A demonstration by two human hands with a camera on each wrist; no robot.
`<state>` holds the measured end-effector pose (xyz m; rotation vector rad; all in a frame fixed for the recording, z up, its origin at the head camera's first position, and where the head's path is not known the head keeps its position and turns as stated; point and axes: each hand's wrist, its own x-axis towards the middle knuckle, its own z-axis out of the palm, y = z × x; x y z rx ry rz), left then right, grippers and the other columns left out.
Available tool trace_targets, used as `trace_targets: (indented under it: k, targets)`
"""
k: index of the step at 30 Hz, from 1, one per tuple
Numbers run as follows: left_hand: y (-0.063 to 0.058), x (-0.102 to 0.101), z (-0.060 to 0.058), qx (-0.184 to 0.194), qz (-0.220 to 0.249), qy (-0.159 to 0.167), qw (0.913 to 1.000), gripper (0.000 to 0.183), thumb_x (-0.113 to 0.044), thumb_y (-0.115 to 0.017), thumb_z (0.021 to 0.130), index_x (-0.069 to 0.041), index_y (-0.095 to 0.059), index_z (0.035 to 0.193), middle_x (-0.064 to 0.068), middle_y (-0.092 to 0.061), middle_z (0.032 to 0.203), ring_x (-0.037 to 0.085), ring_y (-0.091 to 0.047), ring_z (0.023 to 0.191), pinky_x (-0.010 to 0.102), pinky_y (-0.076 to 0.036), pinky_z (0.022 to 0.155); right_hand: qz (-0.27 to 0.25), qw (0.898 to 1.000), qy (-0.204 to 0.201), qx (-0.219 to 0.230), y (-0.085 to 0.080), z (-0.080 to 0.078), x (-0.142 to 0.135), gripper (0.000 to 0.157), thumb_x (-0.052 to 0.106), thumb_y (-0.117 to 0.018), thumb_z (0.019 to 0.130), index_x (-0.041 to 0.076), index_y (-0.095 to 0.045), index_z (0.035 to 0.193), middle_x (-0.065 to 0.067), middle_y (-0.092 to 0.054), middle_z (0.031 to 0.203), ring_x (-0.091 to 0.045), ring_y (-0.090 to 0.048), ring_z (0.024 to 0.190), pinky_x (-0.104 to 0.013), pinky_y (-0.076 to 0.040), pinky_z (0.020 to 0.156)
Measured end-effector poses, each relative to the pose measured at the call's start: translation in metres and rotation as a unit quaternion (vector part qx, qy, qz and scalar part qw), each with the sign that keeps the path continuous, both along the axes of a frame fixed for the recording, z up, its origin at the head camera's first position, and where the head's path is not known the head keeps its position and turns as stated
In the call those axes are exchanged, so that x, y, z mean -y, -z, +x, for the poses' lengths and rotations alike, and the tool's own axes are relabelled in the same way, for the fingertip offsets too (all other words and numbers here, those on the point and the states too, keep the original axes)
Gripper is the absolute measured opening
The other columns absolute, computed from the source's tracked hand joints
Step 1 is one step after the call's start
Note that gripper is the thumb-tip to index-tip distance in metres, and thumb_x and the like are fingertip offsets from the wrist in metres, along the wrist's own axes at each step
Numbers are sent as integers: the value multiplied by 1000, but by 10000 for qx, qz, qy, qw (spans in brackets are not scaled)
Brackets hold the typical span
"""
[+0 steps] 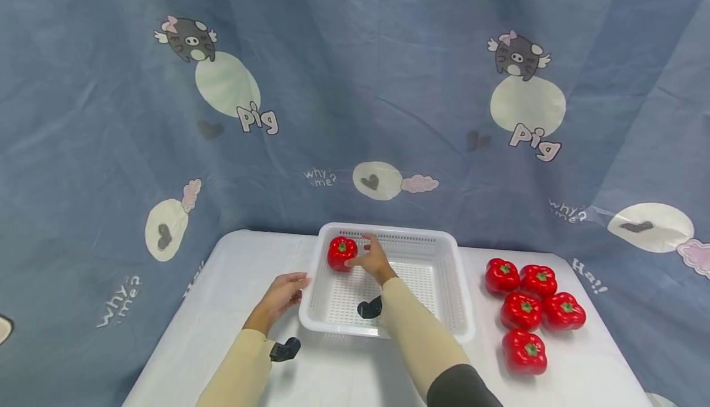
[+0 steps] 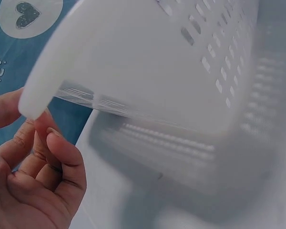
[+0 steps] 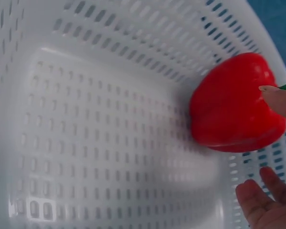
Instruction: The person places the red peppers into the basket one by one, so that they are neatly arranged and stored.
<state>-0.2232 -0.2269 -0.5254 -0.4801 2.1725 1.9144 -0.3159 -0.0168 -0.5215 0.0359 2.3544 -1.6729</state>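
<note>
In the head view a white plastic basket (image 1: 388, 332) with slotted walls stands on the table. A single red bell pepper (image 1: 339, 255) lies in its back left corner. My right hand (image 1: 376, 263) reaches into the basket just right of that pepper, fingers and thumb spread apart. From the right wrist, the thumb (image 3: 281, 101) overlaps the pepper (image 3: 233, 107) near its green stem, while the other fingers (image 3: 252, 200) stand apart from it. At the basket's left side, my left hand (image 1: 284, 296) pinches the rim (image 2: 40, 90), fingers curled beneath it.
Several red bell peppers (image 1: 521, 311) sit in a group on the white table (image 1: 310, 376) to the right of the basket. A blue patterned curtain (image 1: 355, 98) hangs right behind the table's back edge and down its sides.
</note>
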Motion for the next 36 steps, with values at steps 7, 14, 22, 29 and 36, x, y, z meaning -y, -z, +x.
trace_targets:
  k: [7,14,22,29,36]
  targets:
    - [-1,1,-1,-33,-7,52,10000,38,-13,-59,94,9,-55,125,6,-63,92,15,-50,72,25,-45,66,-378,9993,7,-38,-12,7,-12,83,4,-81,72,12,-38,142,-20,-43,139,-39,-42,127,-53,-44,100]
    - [-3,2,3,-90,49,107,9999,39,-12,-57,95,11,-53,127,4,-62,88,13,-49,71,24,-45,64,-914,9958,-11,-80,-24,15,-29,81,4,-80,74,10,-38,143,-21,-41,141,-41,-39,130,-53,-42,102]
    - [0,0,0,-49,65,108,9999,39,-13,-57,95,10,-53,127,5,-63,92,14,-51,72,22,-46,63,-1081,9934,-262,-281,-33,28,-56,78,7,-80,76,9,-40,142,-22,-42,142,-45,-41,130,-54,-40,103]
    - [1,1,1,33,77,100,9999,40,-13,-57,95,9,-52,128,6,-62,94,15,-51,74,22,-46,64,-1242,9913,-233,-372,-35,39,-82,76,4,-79,75,8,-42,141,-24,-43,141,-45,-43,128,-53,-42,102]
    - [-2,0,0,3,95,124,9999,43,-14,-58,95,10,-51,129,6,-62,94,14,-51,74,21,-46,63,-1319,9895,-198,-560,-38,50,-108,75,0,-76,78,5,-40,143,-26,-43,141,-45,-44,127,-50,-45,100]
